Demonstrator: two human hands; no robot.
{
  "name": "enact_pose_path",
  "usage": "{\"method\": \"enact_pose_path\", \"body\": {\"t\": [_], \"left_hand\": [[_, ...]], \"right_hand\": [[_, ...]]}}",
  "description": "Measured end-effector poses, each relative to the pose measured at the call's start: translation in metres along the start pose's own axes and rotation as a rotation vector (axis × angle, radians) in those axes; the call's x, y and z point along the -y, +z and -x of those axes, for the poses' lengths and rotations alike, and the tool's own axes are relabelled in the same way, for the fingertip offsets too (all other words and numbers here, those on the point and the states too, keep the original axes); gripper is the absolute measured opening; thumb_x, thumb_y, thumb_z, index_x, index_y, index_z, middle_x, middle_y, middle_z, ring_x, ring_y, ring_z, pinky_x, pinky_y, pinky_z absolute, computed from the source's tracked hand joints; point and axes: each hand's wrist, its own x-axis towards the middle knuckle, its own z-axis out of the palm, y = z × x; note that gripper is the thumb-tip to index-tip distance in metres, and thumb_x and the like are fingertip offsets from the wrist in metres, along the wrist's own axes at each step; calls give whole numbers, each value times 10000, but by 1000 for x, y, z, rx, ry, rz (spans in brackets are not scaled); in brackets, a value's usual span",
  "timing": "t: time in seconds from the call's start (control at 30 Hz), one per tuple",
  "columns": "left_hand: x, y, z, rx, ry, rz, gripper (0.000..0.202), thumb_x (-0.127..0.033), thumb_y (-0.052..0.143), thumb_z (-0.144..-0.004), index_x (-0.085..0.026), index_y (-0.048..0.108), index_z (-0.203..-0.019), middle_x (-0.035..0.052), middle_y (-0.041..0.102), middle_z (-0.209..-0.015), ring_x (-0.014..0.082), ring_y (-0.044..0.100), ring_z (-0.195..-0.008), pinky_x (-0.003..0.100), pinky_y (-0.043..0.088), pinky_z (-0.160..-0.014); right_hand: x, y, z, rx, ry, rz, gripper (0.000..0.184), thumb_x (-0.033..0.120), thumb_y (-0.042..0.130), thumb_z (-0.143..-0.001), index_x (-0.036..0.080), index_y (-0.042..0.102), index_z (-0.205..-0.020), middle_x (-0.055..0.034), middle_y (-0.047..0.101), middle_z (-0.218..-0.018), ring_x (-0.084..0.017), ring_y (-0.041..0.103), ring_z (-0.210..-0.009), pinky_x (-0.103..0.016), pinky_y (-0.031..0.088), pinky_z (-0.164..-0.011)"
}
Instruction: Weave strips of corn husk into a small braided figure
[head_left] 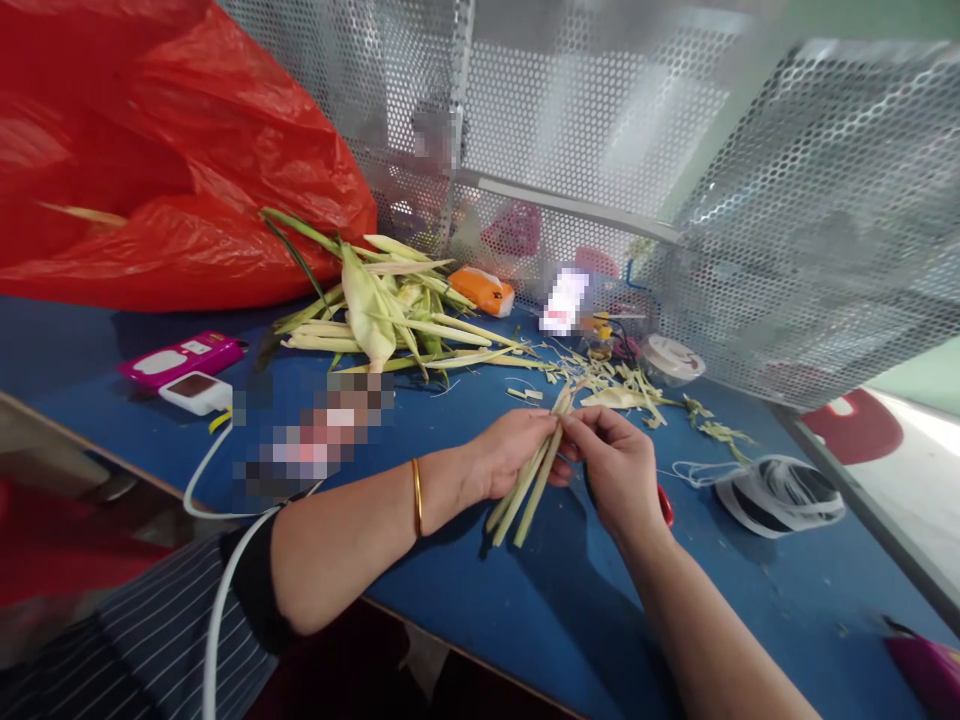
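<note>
My left hand is closed around a small bundle of pale green folded leaf strips, whose thicker ends point down toward me. At the bundle's upper end, the fingers of my right hand pinch the narrow tips, close against my left fingers. A red rounded piece, perhaps a scissors handle, shows behind my right wrist; whether it is held or lies on the table I cannot tell. Beyond my hands lie leaf scraps and a heap of pale green leaves.
A large red plastic bag fills the back left of the blue table. A string spool stands at right. Near the perforated metal screen are an orange tissue pack, a lit phone and a tape roll. A white cable crosses my left arm.
</note>
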Motion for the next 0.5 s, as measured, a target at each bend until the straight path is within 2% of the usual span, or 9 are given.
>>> {"method": "enact_pose_path", "body": {"t": [0.13, 0.27, 0.37, 0.5], "left_hand": [[0, 0, 1, -32, 13, 0, 192, -152, 411, -929, -142, 554, -801, -23, 526, -565, 70, 444, -403, 215, 392, -446], [0, 0, 1, -34, 42, -2, 200, -129, 420, -908, -148, 539, -748, -30, 501, -546, 61, 418, -400, 204, 330, -432], [2, -2, -1, -31, 70, -24, 213, -135, 417, -895, -157, 497, -699, -43, 457, -523, 46, 364, -384, 194, 245, -414], [2, -4, -2, -26, 113, -85, 177, -161, 417, -882, -167, 466, -711, -68, 397, -530, 31, 263, -377, 194, 147, -416]], "right_hand": [[2, 3, 1, 37, 14, -31, 248, 373, 728, -747, 211, 558, -666, 60, 501, -494, -133, 507, -419, -257, 405, -397], [-1, 1, 0, -19, -75, 160, 239, 370, 705, -765, 204, 573, -654, 43, 528, -528, -127, 512, -486, -266, 430, -495], [-1, -1, 0, -37, -116, 269, 220, 360, 676, -784, 196, 592, -663, 34, 547, -551, -120, 482, -526, -262, 399, -543], [1, 0, -2, -104, -108, 282, 221, 380, 714, -739, 189, 608, -701, 57, 474, -558, -101, 393, -527, -248, 329, -520]]}}
